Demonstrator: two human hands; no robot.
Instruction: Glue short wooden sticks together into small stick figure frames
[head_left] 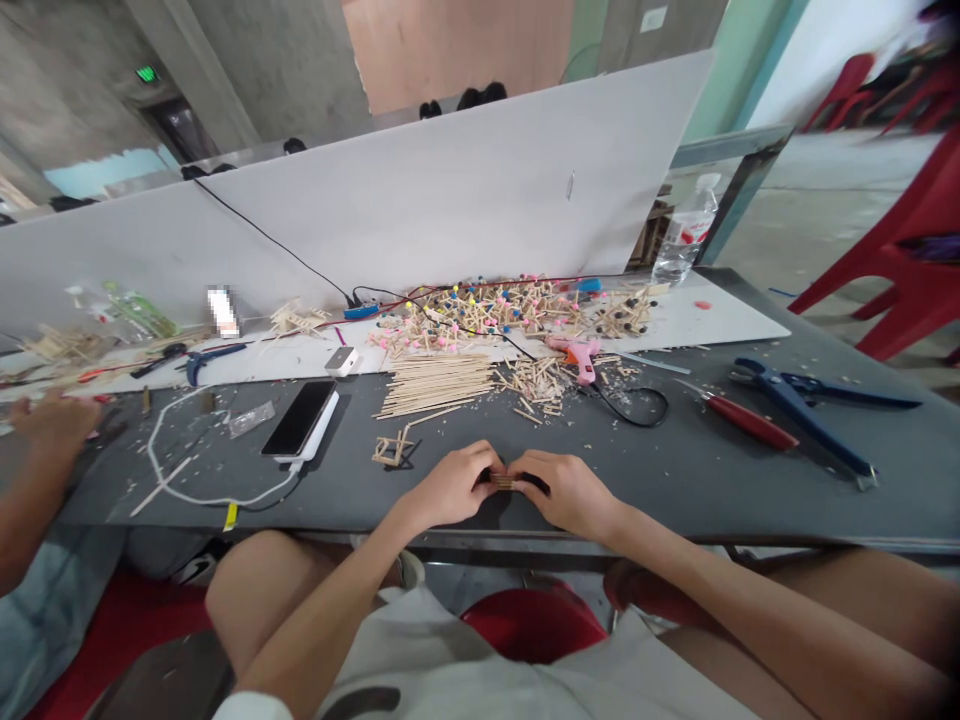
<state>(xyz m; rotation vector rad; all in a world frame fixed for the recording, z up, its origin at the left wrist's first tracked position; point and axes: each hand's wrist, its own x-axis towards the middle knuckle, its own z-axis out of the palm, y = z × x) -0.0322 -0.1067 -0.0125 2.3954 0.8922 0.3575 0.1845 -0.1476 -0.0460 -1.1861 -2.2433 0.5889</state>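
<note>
So there's a little stick piece [504,481] at the near edge of the grey table [690,470], dead centre, pinched from both sides. The left hand [450,487] and right hand [571,492] have their fingers curled in tight on it, with the tips nearly meeting.

A small stick frame [390,450] sits at 10 o'clock, close by. The loose stick stack [435,385] is at 11, and the phone [300,418] is further out at 10. A pink glue gun [579,357] is at 1, and blue pliers [802,405] are out at 2. At 9, well apart, is a co-worker's hand [52,420].
</note>
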